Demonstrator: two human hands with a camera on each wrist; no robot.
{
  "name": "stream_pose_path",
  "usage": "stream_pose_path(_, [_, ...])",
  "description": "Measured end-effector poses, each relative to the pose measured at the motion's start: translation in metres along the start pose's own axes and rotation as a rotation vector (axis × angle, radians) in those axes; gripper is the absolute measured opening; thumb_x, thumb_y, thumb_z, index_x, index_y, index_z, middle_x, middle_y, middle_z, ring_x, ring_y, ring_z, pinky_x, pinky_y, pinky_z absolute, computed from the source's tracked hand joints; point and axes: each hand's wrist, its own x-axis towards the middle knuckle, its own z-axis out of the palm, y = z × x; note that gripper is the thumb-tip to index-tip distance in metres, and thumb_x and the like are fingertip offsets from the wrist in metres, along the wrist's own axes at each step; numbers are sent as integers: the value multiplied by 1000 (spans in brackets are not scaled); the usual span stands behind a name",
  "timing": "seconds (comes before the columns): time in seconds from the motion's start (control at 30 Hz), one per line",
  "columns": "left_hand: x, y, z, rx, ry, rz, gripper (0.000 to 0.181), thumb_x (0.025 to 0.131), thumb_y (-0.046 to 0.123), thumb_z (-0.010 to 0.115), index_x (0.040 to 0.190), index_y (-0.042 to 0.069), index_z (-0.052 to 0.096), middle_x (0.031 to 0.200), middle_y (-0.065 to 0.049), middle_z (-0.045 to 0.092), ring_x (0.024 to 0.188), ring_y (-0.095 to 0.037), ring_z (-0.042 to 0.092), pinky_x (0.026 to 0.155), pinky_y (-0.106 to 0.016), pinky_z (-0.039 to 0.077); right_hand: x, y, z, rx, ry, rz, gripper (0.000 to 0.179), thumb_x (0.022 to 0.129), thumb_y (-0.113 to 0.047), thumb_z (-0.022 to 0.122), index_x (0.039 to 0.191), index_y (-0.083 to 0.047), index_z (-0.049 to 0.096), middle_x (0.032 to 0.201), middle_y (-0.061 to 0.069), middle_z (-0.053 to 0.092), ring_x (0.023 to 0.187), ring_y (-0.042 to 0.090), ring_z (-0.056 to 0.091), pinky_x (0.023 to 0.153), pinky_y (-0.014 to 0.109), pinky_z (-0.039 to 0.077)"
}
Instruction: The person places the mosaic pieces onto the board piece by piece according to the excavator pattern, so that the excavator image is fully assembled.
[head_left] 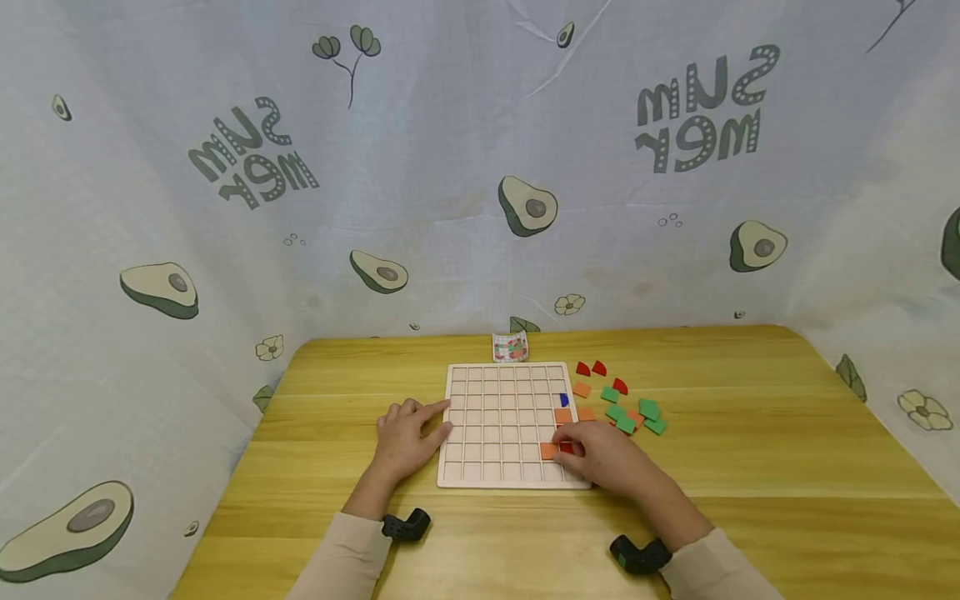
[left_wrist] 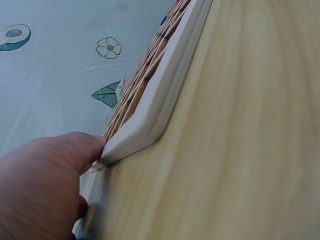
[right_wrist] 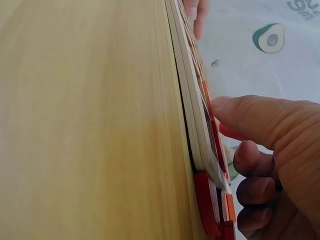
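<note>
A pale wooden grid board (head_left: 491, 427) lies on the table. My left hand (head_left: 403, 437) rests at its left side, thumb and index fingertips right at the edge; the left wrist view shows the thumb (left_wrist: 82, 150) against a corner. Over the lower right cells is my right hand (head_left: 611, 458), fingers curled. In the right wrist view a red piece (right_wrist: 232, 132) shows between its thumb and fingers, the index finger mostly hidden. That thumb tip meets an orange square (head_left: 549, 451) lying in a cell. Another red piece (right_wrist: 218, 145) sits flat in the board.
Right of the board lie several loose pieces: red quarter-circles (head_left: 599, 367), green pieces (head_left: 649, 409) and orange squares (head_left: 582, 389). A blue piece (head_left: 564, 400) occupies a right-hand cell. Behind the board stands a small curled pattern card (head_left: 511, 347). A patterned cloth (head_left: 450, 167) hangs beyond.
</note>
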Motion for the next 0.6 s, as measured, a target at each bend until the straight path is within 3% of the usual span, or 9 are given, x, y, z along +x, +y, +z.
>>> stream_pose_path(0.4, [0, 1, 0, 7, 1, 0, 43, 96, 46, 66, 136, 33, 67, 93, 3, 54, 83, -15, 37, 80, -39, 26, 1, 1, 2, -40, 22, 3, 6, 94, -29, 74, 93, -24, 71, 63, -12, 47, 58, 3, 41, 57, 22, 35])
stream_pose_path(0.6, [-1, 1, -1, 4, -1, 1, 43, 96, 45, 67, 137, 33, 67, 93, 3, 54, 82, -16, 36, 79, -38, 25, -2, 12, -11, 41, 18, 119, 12, 96, -31, 72, 102, -21, 72, 66, -7, 50, 61, 9, 45, 58, 24, 37])
